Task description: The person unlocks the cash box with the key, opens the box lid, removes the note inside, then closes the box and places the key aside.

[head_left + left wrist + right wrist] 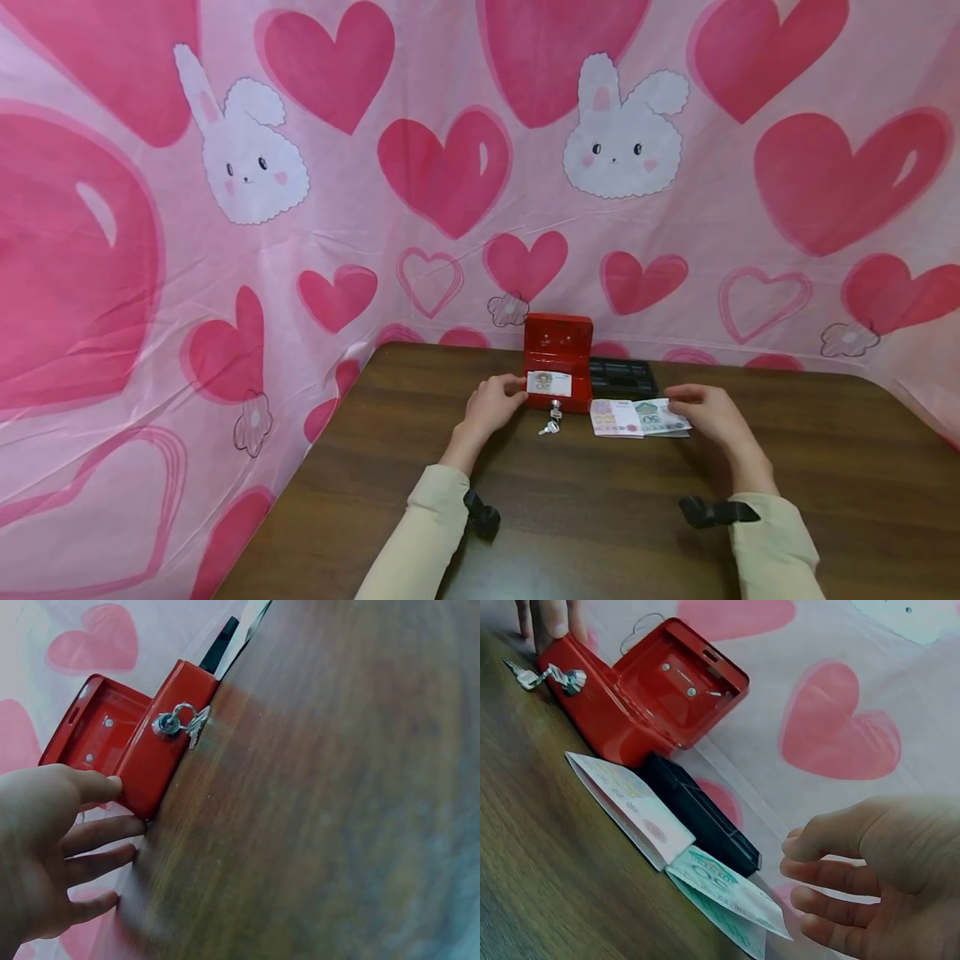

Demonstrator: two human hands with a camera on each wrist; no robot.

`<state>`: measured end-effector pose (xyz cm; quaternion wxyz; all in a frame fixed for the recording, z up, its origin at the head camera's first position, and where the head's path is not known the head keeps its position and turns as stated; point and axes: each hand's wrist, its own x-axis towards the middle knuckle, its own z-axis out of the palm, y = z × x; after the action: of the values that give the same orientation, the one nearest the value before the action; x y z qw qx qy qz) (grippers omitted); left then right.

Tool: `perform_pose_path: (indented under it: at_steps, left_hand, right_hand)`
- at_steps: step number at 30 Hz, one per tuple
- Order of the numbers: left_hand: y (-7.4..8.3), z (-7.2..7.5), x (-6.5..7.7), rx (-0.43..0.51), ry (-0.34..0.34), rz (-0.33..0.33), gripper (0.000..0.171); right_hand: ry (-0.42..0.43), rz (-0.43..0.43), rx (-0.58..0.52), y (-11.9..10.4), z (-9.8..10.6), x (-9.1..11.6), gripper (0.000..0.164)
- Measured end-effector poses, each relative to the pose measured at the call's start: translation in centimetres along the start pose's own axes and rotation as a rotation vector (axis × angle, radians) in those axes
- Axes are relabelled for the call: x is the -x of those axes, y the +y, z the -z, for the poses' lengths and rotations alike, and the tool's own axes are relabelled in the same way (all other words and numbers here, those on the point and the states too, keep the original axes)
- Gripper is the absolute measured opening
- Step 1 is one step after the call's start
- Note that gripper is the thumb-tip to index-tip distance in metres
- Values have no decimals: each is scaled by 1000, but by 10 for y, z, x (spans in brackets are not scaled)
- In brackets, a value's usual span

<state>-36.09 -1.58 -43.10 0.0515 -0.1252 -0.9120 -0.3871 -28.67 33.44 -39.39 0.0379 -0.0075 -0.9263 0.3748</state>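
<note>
A red cash box (pixel 558 402) stands with its lid (pixel 557 335) raised, and a banknote (pixel 549 383) shows in it. Keys (pixel 196 726) on a ring hang from the lock (pixel 166 724) on its front. My left hand (pixel 495 402) touches the box's left end, thumb at the rim, other fingers extended and spread. To the right of the box lie a pinkish folded banknote (pixel 634 806) and green banknotes (pixel 731 889), their ends meeting or overlapping. Beside the green notes' right end is my right hand (pixel 708 408), fingers loosely bent and holding nothing.
A black compartment tray (pixel 621 377) lies behind the notes, against the box's right side. All of it stands on a brown wooden table (pixel 600 517). A pink cloth (pixel 450 75) with hearts and rabbits hangs behind the table and along its left.
</note>
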Motion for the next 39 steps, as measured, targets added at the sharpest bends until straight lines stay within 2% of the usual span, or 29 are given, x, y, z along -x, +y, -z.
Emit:
perform_pose_path:
  at_steps: [4, 18, 29, 39]
  left_hand:
    - [0, 0, 0, 1, 0, -2, 33]
    - [1, 0, 0, -10, 9, -7, 32]
    - [2, 3, 2, -7, 7, 19, 33]
    - [5, 2, 1, -16, 4, 9, 34]
  right_hand:
    - [3, 6, -1, -5, -4, -1, 43]
    - [62, 156, 22, -22, -20, -8, 34]
    - [54, 166, 26, -33, -33, -13, 33]
    - [54, 166, 29, -40, -43, -17, 33]
